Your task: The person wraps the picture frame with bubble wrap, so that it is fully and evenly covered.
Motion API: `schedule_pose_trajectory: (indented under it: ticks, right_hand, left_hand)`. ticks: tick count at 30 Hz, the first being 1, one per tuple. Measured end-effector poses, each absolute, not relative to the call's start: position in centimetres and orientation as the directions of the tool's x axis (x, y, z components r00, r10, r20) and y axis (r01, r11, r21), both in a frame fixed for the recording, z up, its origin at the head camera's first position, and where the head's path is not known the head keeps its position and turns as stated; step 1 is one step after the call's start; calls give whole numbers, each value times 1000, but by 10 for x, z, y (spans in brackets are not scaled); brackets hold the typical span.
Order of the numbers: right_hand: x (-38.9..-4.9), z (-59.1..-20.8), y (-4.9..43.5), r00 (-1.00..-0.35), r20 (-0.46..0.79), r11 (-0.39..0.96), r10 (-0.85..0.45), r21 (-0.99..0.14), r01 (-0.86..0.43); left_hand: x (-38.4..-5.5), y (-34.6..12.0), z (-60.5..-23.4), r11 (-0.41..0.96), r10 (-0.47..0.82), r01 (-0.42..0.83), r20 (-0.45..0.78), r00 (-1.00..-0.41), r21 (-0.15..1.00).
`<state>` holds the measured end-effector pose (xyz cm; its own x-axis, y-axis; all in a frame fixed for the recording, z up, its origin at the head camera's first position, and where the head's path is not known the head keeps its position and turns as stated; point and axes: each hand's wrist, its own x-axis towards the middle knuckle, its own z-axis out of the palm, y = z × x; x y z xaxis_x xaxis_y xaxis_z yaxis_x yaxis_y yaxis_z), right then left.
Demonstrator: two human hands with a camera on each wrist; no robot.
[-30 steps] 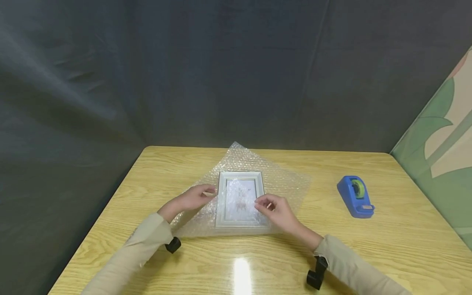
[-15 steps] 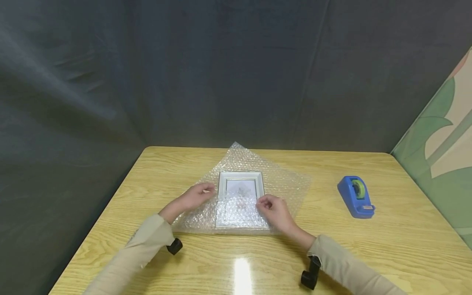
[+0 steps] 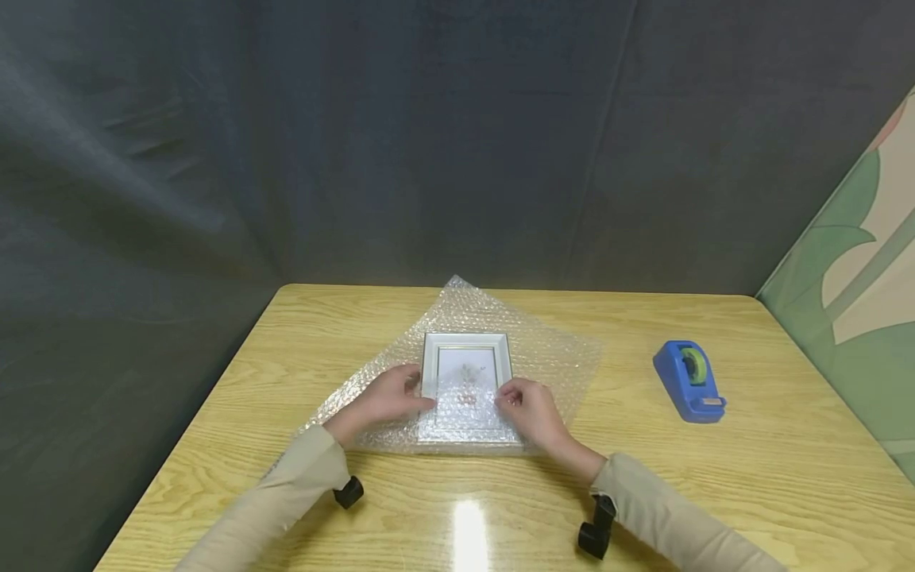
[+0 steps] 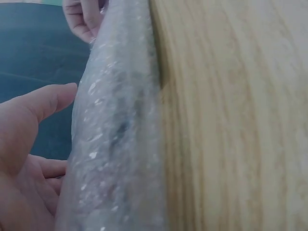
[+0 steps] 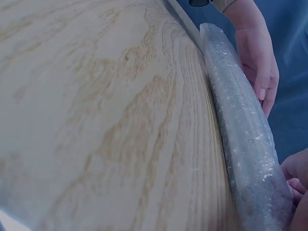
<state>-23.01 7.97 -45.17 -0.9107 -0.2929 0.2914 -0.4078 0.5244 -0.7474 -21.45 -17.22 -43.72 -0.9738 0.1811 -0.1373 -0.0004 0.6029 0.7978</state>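
A white picture frame (image 3: 430, 361) with a small printed picture (image 3: 466, 373) lies flat on a clear bubble wrap sheet (image 3: 546, 349). The sheet's near part is folded up over the lower portion of the frame. At the frame's right side my right hand (image 3: 530, 409) pinches the folded bubble wrap between thumb and fingers. My left hand (image 3: 386, 399) is at the left side, its thumb stretched toward the frame over the wrap. In the left wrist view the left hand's thumb (image 4: 57, 98) is straight and the fingers are relaxed beside the rolled wrap edge (image 4: 115, 130).
A blue tape dispenser (image 3: 689, 381) with a greenish tape roll stands on the right of the wooden table (image 3: 608, 453). Dark curtain (image 3: 443, 143) hangs behind the table and at the left. A patterned panel (image 3: 858, 294) borders the right side.
The bubble wrap's near part has come down flatter over the frame. My left hand has moved slightly down and right, thumb now over the frame's edge. The right hand shifted slightly, still pinching.
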Motion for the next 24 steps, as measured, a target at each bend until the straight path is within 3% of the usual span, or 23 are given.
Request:
schedule_pose_trajectory:
  ticks: [16,24]
  right_hand:
    - [-235,-450,78,-905,316,501,-285,-756,-422]
    - [-240,-452,87,-937,233,515,-260,-787,-339]
  left_hand:
    - [-213,-167,-442,755,69,10,-64,-996,655]
    - [-214,-160,-442,767,74,18,-60,-995,642]
